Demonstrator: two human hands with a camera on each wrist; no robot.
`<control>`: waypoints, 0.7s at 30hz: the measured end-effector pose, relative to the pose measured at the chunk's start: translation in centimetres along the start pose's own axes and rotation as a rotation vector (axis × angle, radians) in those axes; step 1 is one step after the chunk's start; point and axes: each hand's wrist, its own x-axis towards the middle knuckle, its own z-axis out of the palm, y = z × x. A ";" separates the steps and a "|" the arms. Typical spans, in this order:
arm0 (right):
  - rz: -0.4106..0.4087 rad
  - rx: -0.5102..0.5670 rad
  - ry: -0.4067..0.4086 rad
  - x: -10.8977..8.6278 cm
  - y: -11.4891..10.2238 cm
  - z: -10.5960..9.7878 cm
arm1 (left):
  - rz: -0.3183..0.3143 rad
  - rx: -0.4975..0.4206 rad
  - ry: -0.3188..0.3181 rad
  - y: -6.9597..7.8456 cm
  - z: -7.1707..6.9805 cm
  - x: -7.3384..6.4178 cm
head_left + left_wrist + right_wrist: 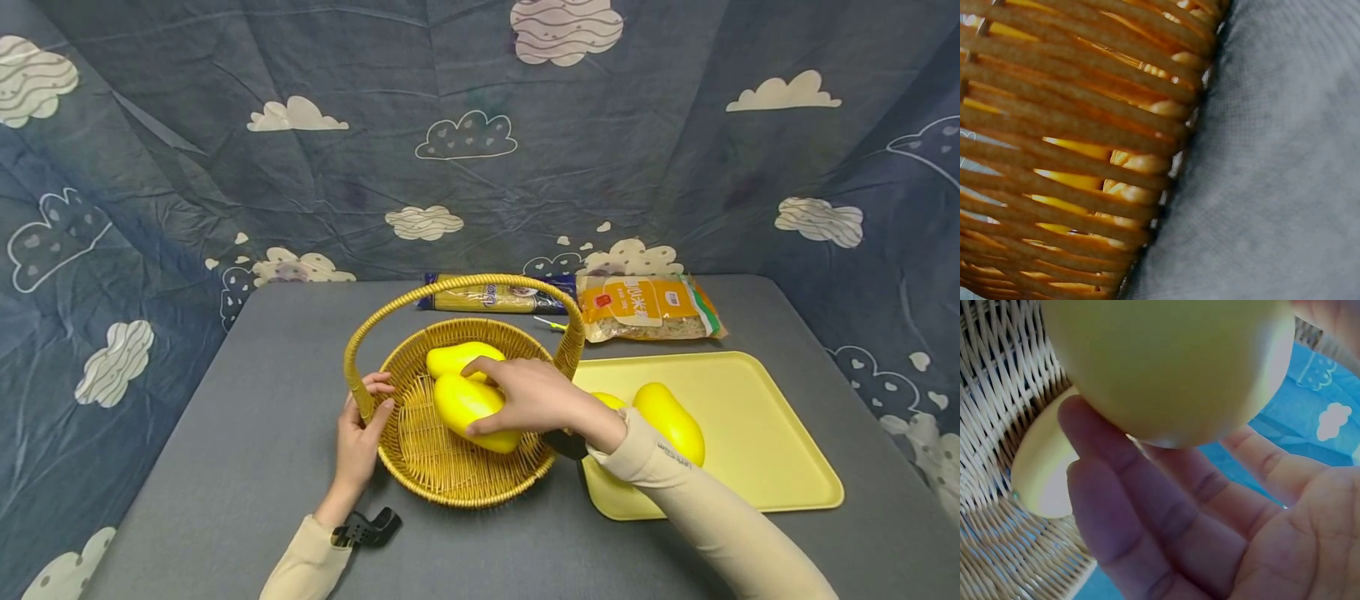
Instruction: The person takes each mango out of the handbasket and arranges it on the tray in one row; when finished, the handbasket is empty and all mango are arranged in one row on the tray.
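A round wicker basket [427, 471] with a tall arched handle stands mid-table. At its left side my left hand [358, 442] grips the rim by the handle's foot; the left wrist view shows mostly the woven wall [1066, 119]. Inside the basket, my right hand [536, 392] holds a yellow mango [467, 407] between thumb and fingers. Behind it a second mango [452, 358] lies against the far wall. In the right wrist view the held mango [1172, 369] is above the fingers, with the other mango [1041, 465] resting on the wicker.
A pale yellow tray [772, 450] on the right carries a mango [671, 427] and another mango [609, 401] partly hidden by my right arm. Along the back lie a noodle packet [487, 297], an orange food bag [648, 308] and a small green-and-white tool [552, 323].
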 end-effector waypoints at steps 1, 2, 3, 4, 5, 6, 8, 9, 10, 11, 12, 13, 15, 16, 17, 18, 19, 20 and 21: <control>-0.005 0.005 0.014 -0.2 0.0 -0.1 | 0.000 0.001 -0.001 0.0 0.0 0.0; -0.010 0.012 0.030 -0.4 0.0 -0.2 | 0.000 -0.002 0.000 0.0 0.0 0.0; -0.016 0.021 0.048 -0.6 0.0 -0.3 | 0.001 -0.001 0.000 0.0 0.0 0.0; -0.023 0.031 0.067 -0.8 0.0 -0.4 | 0.004 -0.002 0.002 0.0 0.0 0.0; -0.027 0.038 0.086 -1.0 0.0 -0.5 | 0.007 -0.003 0.003 0.0 0.1 0.0; -0.031 0.048 0.106 -1.2 0.1 -0.5 | 0.009 -0.003 0.005 0.0 0.1 0.0; -0.045 0.069 0.143 -1.6 0.2 -0.6 | 0.012 -0.003 0.006 0.0 0.1 0.0; -0.050 0.083 0.160 -1.8 0.2 -0.6 | 0.013 -0.001 0.005 0.0 0.1 -0.1; -0.053 0.093 0.173 -2.0 0.2 -0.5 | 0.013 0.000 0.003 0.1 0.1 -0.1; -0.054 0.103 0.187 -2.2 0.2 -0.5 | 0.012 0.001 0.002 0.0 0.1 -0.1; -0.055 0.118 0.200 -2.4 0.2 -0.4 | 0.010 0.001 0.004 0.0 0.1 -0.1; -0.056 0.132 0.214 -2.6 0.1 -0.3 | 0.010 0.001 0.005 0.0 0.1 -0.2; -0.053 0.156 0.250 -3.1 0.0 -0.2 | 0.013 -0.002 0.008 0.1 0.1 -0.2; -0.051 0.165 0.270 -3.3 0.0 -0.1 | 0.014 -0.002 0.009 0.1 0.1 -0.1; -0.051 0.179 0.293 -3.6 0.0 0.0 | 0.016 -0.003 0.011 0.1 0.1 -0.1; -0.051 0.194 0.315 -3.8 0.0 0.1 | 0.017 -0.004 0.011 0.1 0.1 -0.1; -0.052 0.206 0.339 -4.1 0.1 0.2 | 0.016 -0.003 0.009 0.1 0.1 -0.1; -0.056 0.220 0.361 -4.3 0.1 0.3 | 0.017 -0.001 0.006 0.1 0.1 0.0; -0.060 0.239 0.380 -4.6 0.2 0.4 | 0.017 0.003 0.003 0.1 0.1 0.0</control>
